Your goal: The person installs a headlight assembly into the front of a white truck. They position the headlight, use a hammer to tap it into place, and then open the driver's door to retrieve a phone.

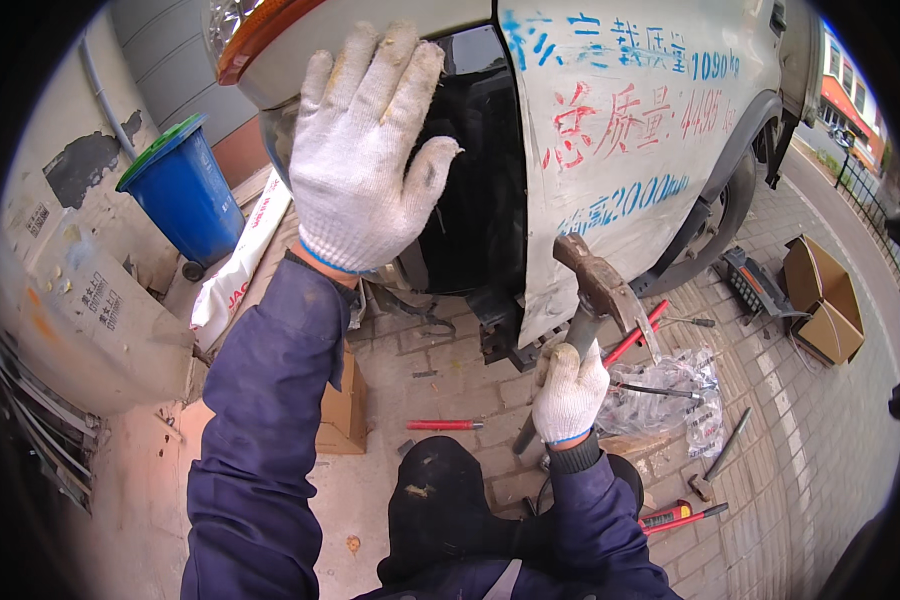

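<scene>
Left hand (365, 150) partly hides the white vehicle (610, 180).

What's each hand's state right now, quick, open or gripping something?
Left hand: open, fingers extended, nothing visible in its grip.
Right hand: closed, holding a hammer by its handle.

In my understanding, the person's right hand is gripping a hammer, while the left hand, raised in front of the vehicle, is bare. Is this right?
Not quite: the left hand, raised in front of the vehicle, wears a white glove, as the head view shows. The right hand is indeed gripping a hammer.
</scene>
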The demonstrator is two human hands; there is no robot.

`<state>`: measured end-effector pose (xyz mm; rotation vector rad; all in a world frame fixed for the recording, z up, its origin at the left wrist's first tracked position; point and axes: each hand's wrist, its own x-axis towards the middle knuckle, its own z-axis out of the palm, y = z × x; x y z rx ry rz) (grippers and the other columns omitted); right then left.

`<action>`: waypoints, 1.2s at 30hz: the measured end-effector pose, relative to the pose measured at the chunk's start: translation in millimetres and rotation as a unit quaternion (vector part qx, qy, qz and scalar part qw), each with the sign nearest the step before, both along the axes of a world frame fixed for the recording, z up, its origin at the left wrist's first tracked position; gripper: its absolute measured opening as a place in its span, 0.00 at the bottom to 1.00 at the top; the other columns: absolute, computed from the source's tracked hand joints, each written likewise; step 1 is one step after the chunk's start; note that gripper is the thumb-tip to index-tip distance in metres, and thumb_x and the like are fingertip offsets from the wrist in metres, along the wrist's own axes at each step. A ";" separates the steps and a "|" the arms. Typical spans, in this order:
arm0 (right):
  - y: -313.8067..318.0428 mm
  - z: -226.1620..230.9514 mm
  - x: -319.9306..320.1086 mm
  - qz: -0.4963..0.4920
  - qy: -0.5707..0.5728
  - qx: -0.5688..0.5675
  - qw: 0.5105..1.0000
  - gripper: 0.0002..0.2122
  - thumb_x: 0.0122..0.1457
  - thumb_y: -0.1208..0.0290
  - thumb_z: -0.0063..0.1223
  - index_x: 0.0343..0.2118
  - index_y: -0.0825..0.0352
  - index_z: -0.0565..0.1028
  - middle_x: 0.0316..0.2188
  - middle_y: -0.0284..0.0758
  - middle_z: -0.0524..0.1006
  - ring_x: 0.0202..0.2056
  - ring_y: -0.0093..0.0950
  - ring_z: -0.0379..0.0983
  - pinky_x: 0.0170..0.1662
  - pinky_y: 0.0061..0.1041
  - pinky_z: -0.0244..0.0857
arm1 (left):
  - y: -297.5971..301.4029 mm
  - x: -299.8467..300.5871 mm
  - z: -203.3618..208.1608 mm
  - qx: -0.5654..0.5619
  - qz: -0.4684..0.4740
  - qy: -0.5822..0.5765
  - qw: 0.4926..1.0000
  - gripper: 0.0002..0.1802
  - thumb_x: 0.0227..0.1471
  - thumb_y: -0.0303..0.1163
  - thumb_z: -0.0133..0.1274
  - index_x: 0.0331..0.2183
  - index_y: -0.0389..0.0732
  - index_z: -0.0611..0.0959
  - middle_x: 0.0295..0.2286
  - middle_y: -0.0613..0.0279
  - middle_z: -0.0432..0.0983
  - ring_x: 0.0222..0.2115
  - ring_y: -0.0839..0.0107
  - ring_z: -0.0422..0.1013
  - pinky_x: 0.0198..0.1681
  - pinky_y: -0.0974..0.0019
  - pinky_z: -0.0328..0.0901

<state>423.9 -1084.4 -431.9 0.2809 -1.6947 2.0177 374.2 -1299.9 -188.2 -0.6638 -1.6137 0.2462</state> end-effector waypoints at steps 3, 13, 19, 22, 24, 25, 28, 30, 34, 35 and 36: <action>-5.8 -3.1 9.9 0.146 0.132 -0.234 0.952 0.19 0.71 0.51 0.59 0.39 0.67 0.73 0.20 0.32 0.69 0.17 0.25 0.67 0.20 0.27 0.64 | 0.0 -0.1 -1.4 0.004 0.004 -0.002 1.000 0.39 0.49 0.37 0.69 0.63 0.40 0.80 0.63 0.47 0.73 0.66 0.43 0.66 0.71 0.39 0.53; 0.2 -22.4 -1.1 0.128 0.003 -0.205 0.970 0.16 0.70 0.56 0.59 0.41 0.68 0.74 0.21 0.34 0.74 0.19 0.26 0.71 0.23 0.30 0.69 | 2.3 5.7 -3.5 0.015 0.025 -0.027 0.999 0.36 0.56 0.31 0.62 0.66 0.40 0.77 0.66 0.46 0.70 0.70 0.45 0.61 0.74 0.41 0.49; -15.9 -20.7 -12.9 0.071 -0.050 0.024 0.996 0.13 0.71 0.63 0.58 0.43 0.70 0.76 0.26 0.42 0.78 0.26 0.34 0.78 0.33 0.33 0.73 | 2.2 3.3 -0.9 0.007 0.010 -0.007 1.000 0.39 0.51 0.37 0.68 0.64 0.41 0.79 0.64 0.49 0.73 0.67 0.45 0.65 0.72 0.39 0.53; -8.7 -21.7 -6.6 0.068 -0.081 -0.026 0.994 0.15 0.72 0.61 0.54 0.47 0.71 0.76 0.25 0.38 0.79 0.25 0.26 0.76 0.30 0.28 0.70 | 1.7 3.2 0.9 0.009 0.021 -0.008 1.000 0.36 0.56 0.33 0.64 0.65 0.40 0.78 0.65 0.47 0.71 0.69 0.44 0.63 0.73 0.41 0.51; -6.8 -20.7 -3.0 0.109 0.019 -0.162 0.981 0.22 0.73 0.47 0.54 0.36 0.66 0.71 0.19 0.31 0.68 0.16 0.24 0.66 0.18 0.28 0.65 | 3.2 3.1 -1.0 0.012 0.016 -0.028 0.999 0.35 0.58 0.32 0.61 0.66 0.40 0.77 0.66 0.46 0.70 0.70 0.44 0.61 0.74 0.41 0.50; -6.2 -20.4 1.4 0.119 0.065 -0.224 0.965 0.25 0.69 0.41 0.56 0.38 0.65 0.71 0.18 0.31 0.67 0.15 0.24 0.65 0.17 0.29 0.64 | 3.9 2.8 -1.3 0.013 0.013 -0.020 1.000 0.34 0.58 0.32 0.61 0.66 0.40 0.77 0.66 0.46 0.70 0.70 0.44 0.62 0.74 0.41 0.50; -12.0 -15.3 -7.2 0.234 0.070 -0.353 0.903 0.24 0.67 0.42 0.60 0.36 0.63 0.70 0.19 0.32 0.69 0.16 0.26 0.66 0.19 0.29 0.63 | 4.7 6.1 -3.4 0.026 0.021 -0.031 0.999 0.34 0.58 0.32 0.61 0.66 0.40 0.78 0.65 0.46 0.71 0.70 0.44 0.62 0.74 0.42 0.50; -13.4 -12.8 -12.9 0.081 -0.028 -0.141 0.986 0.16 0.74 0.58 0.51 0.37 0.70 0.74 0.20 0.34 0.73 0.18 0.27 0.69 0.24 0.29 0.66 | 4.0 6.5 -4.0 0.018 0.026 -0.026 0.999 0.34 0.58 0.32 0.61 0.66 0.40 0.78 0.65 0.46 0.71 0.70 0.44 0.61 0.74 0.42 0.50; -2.3 -12.2 -8.8 0.088 -0.104 -0.080 0.987 0.15 0.74 0.58 0.51 0.45 0.69 0.74 0.22 0.30 0.75 0.19 0.21 0.69 0.23 0.25 0.65 | 0.3 0.9 0.4 0.005 0.013 0.007 1.000 0.36 0.55 0.35 0.65 0.65 0.41 0.78 0.64 0.48 0.72 0.68 0.44 0.64 0.72 0.40 0.52; 1.9 -12.5 -4.9 0.089 -0.122 -0.134 0.979 0.15 0.75 0.58 0.50 0.44 0.69 0.73 0.22 0.31 0.74 0.18 0.21 0.69 0.23 0.25 0.65 | 0.5 -2.5 0.1 -0.009 -0.010 0.020 1.000 0.37 0.53 0.37 0.67 0.64 0.41 0.79 0.64 0.48 0.73 0.67 0.44 0.65 0.71 0.39 0.53; 1.1 -13.0 -3.1 0.116 0.001 -0.206 0.972 0.14 0.74 0.59 0.51 0.42 0.68 0.72 0.20 0.34 0.73 0.17 0.23 0.70 0.21 0.26 0.67 | -0.2 -3.1 -0.8 -0.009 -0.008 0.021 1.000 0.38 0.53 0.38 0.67 0.64 0.41 0.79 0.64 0.49 0.73 0.67 0.44 0.65 0.71 0.39 0.53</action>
